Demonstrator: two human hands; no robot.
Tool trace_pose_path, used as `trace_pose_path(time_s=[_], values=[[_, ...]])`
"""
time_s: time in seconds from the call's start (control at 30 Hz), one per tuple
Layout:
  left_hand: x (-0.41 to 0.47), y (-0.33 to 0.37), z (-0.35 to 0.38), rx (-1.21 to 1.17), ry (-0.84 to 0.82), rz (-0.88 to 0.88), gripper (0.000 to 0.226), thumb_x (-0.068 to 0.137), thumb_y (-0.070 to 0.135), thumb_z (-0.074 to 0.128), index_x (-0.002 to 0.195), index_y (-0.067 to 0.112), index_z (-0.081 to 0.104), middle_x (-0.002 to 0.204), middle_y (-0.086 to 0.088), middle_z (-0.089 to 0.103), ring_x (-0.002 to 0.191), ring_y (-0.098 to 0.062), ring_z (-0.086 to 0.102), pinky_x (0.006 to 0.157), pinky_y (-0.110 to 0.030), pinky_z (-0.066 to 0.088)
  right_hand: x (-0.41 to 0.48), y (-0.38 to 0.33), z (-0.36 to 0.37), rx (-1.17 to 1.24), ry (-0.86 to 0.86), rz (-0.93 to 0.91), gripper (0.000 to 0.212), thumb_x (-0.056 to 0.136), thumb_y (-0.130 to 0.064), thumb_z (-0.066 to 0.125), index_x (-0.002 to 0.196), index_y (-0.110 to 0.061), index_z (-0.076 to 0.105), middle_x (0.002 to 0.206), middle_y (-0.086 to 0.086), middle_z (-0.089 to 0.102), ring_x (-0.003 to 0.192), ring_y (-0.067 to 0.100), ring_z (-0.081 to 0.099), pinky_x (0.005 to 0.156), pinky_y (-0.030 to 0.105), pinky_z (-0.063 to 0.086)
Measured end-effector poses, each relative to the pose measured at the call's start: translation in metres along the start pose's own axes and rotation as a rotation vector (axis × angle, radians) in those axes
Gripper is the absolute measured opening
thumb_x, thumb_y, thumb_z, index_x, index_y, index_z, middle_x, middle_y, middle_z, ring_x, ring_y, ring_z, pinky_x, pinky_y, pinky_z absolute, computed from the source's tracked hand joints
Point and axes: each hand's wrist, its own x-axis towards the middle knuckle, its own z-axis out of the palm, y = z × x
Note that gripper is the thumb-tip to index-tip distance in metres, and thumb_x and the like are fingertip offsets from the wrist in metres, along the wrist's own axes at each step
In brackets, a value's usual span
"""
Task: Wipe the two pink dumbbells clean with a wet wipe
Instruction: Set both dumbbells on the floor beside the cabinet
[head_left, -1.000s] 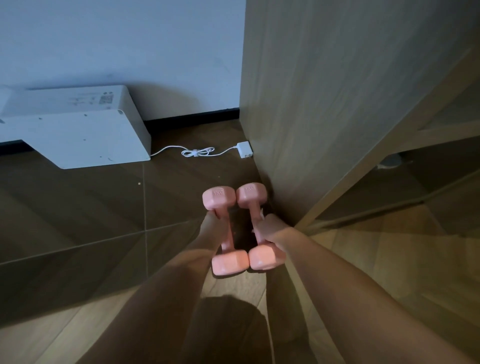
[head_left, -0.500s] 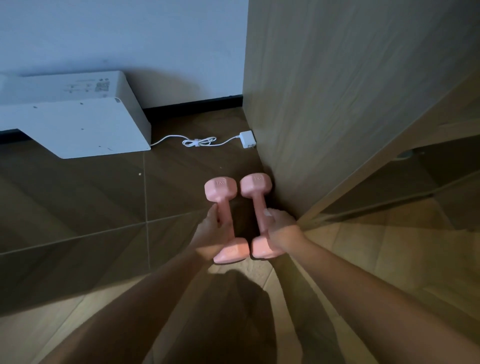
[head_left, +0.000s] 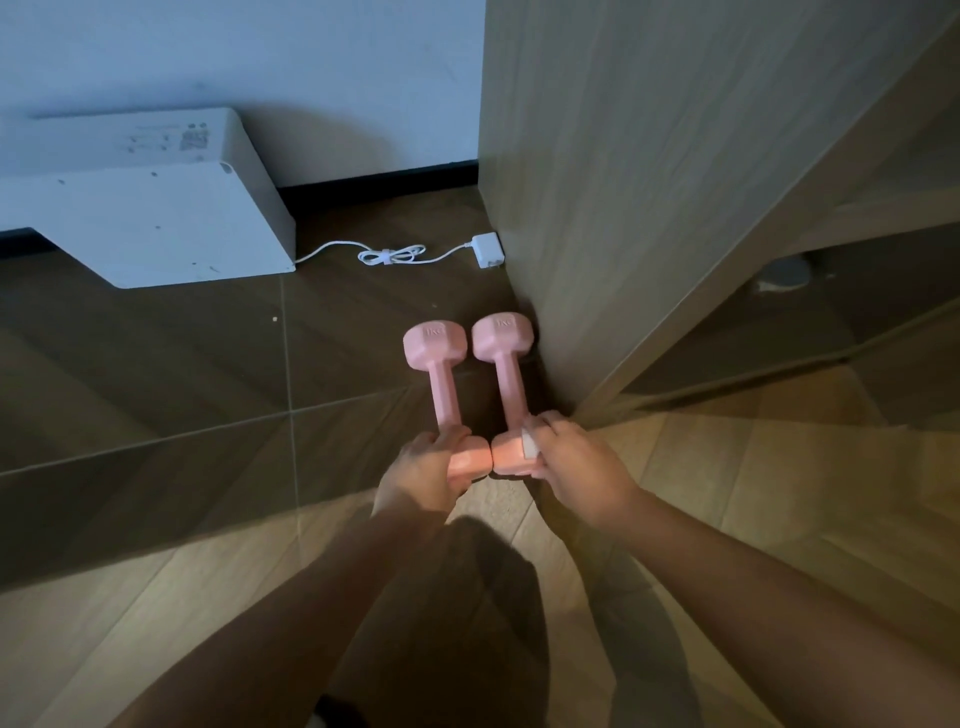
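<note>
L hand (head_left: 421, 467), R hand (head_left: 579, 462) grip pink dumbbells (head_left: 442, 384)

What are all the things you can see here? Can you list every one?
Pink hex-ended dumbbells: two, pink, side by side on the dark floor by the cabinet: left dumbbell, right dumbbell.
Boxy white appliance: one, white, on the floor against the wall, far left.
Thin white cable with plug: one, white, on the floor between appliance and cabinet.
Tall wooden cabinet panel: one, light brown, right.
Small whitish wipe: one, whitish, under the right hand's fingers.
Left hand: one, grips the left dumbbell's near end.
Right hand: one, holds the wipe on the right dumbbell's near end.
</note>
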Motion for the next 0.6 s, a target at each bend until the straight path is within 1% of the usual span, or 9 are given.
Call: trace_pose_path(time_s=[0.1,0.23,0.37,0.43,0.47,0.5,0.53,0.57,0.6], values=[[0.006,0.002,-0.003,0.016,-0.002,-0.007,0.052,0.092,0.028,0.065,0.138,0.037,0.042,0.124,0.0,0.055,0.107,-0.016,0.054,0.093,-0.031,0.047,0.007,-0.003,-0.008,-0.122,0.015,-0.068,0.061,0.085,-0.009,0.073,0.14,-0.013,0.047,0.131,0.006,0.055,0.115,0.021,0.06,0.096,0.03,0.052],[0.014,0.005,-0.01,0.017,0.0,-0.017,0.055,0.092,0.024,0.066,0.141,0.033,0.041,0.127,-0.004,0.056,0.105,-0.019,0.058,0.09,-0.034,0.052,0.011,-0.006,-0.018,-0.272,0.042,-0.111,0.051,0.09,-0.007,0.065,0.138,-0.007,0.048,0.128,0.009,0.056,0.114,0.023,0.059,0.092,0.031,0.053],[0.025,0.013,-0.015,-0.021,-0.008,-0.044,0.053,0.092,0.024,0.066,0.14,0.029,0.043,0.128,-0.006,0.056,0.109,-0.023,0.059,0.094,-0.039,0.052,0.014,-0.01,-0.022,-0.419,0.102,-0.105,0.037,0.092,-0.009,0.06,0.129,-0.005,0.056,0.114,0.006,0.062,0.102,0.019,0.064,0.081,0.027,0.055],[0.029,0.016,-0.015,-0.026,-0.008,-0.043,0.053,0.091,0.025,0.065,0.14,0.028,0.043,0.128,-0.006,0.057,0.111,-0.024,0.059,0.095,-0.041,0.051,0.015,-0.014,-0.028,-0.479,0.121,-0.094,0.029,0.087,-0.016,0.068,0.116,-0.013,0.069,0.101,-0.001,0.069,0.09,0.014,0.067,0.08,0.024,0.056],[0.031,0.018,-0.014,-0.028,-0.005,-0.04,0.054,0.091,0.025,0.066,0.14,0.028,0.043,0.127,-0.006,0.058,0.111,-0.025,0.059,0.095,-0.041,0.051,0.016,-0.016,-0.032,-0.525,0.147,-0.098,0.021,0.085,-0.019,0.071,0.105,-0.018,0.074,0.093,-0.004,0.071,0.085,0.012,0.068,0.085,0.026,0.056],[0.032,0.018,-0.013,-0.031,-0.003,-0.042,0.054,0.091,0.024,0.066,0.14,0.028,0.043,0.127,-0.006,0.058,0.111,-0.024,0.059,0.095,-0.041,0.051,0.018,-0.018,-0.034,-0.562,0.149,-0.111,0.014,0.086,-0.018,0.069,0.099,-0.019,0.074,0.09,-0.004,0.072,0.085,0.013,0.069,0.097,0.033,0.053],[0.033,0.019,-0.012,-0.032,-0.004,-0.05,0.055,0.091,0.024,0.067,0.14,0.028,0.043,0.127,-0.006,0.058,0.111,-0.024,0.059,0.095,-0.041,0.051,0.02,-0.019,-0.034,-0.582,0.125,-0.113,0.013,0.089,-0.014,0.064,0.099,-0.017,0.072,0.092,-0.001,0.071,0.089,0.018,0.068,0.109,0.042,0.043],[0.033,0.019,-0.011,-0.025,-0.009,-0.061,0.056,0.09,0.024,0.068,0.14,0.029,0.043,0.127,-0.005,0.058,0.112,-0.024,0.059,0.097,-0.042,0.051,0.023,-0.02,-0.033,-0.59,0.08,-0.119,0.016,0.092,-0.008,0.058,0.103,-0.012,0.069,0.097,0.004,0.07,0.096,0.024,0.065,0.117,0.049,0.029],[0.034,0.02,-0.011,-0.014,-0.013,-0.071,0.057,0.09,0.024,0.068,0.141,0.029,0.042,0.128,-0.005,0.058,0.113,-0.024,0.059,0.099,-0.044,0.05,0.026,-0.019,-0.032,-0.601,0.052,-0.117,0.019,0.095,-0.004,0.053,0.109,-0.007,0.065,0.103,0.007,0.068,0.102,0.028,0.062,0.121,0.053,0.018]])
